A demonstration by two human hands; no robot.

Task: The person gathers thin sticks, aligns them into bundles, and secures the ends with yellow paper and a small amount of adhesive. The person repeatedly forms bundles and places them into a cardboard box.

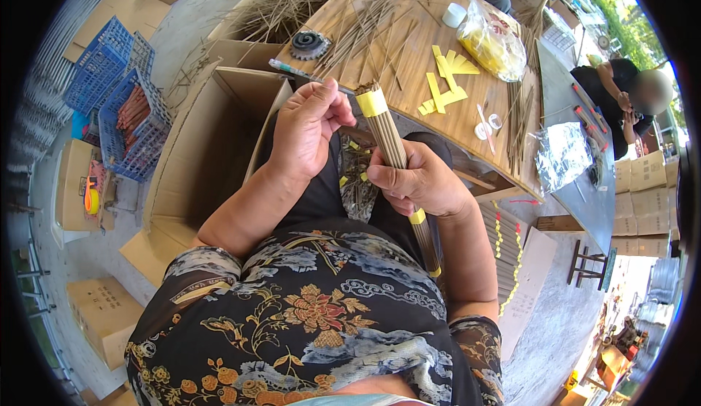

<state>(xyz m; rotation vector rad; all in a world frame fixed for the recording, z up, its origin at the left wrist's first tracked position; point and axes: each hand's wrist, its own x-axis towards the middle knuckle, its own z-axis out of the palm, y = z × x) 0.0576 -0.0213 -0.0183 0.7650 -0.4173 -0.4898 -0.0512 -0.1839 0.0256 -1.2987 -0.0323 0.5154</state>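
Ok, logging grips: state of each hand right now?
Left hand: closed, apparently pinching a pen-like tool.
Right hand: closed around the stick bundle.

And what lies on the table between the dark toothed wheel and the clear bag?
In the head view: loose thin sticks beside the wheel, then yellow strips nearer the bag.

Small gap between left hand (307,130) and stick bundle (389,139)
A plastic bag (493,50) blocks the table's (454,130) far right side.
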